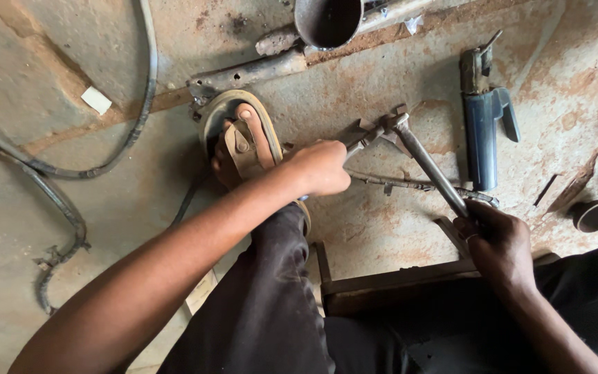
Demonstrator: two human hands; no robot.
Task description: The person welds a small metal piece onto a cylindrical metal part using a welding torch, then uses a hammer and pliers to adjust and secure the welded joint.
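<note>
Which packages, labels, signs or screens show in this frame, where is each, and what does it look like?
No package, sign or screen shows.
Nearest to a label: small white scrap, upper left on the rusty floor, beside the dark hose; roughly rectangular, looks blank.

Left hand (321, 168) is placed at centre on the floor (105, 208), just right of a sandalled foot (242, 142). A metal rod (429, 166) runs from the centre down-right into the right hand (496, 239). A welding electrode holder (484, 118) lies right of the rod. A pipe (328, 21) sits at top centre. Cables (57, 173) are laid at left. A short pipe piece (595, 215) lies far right.
</note>
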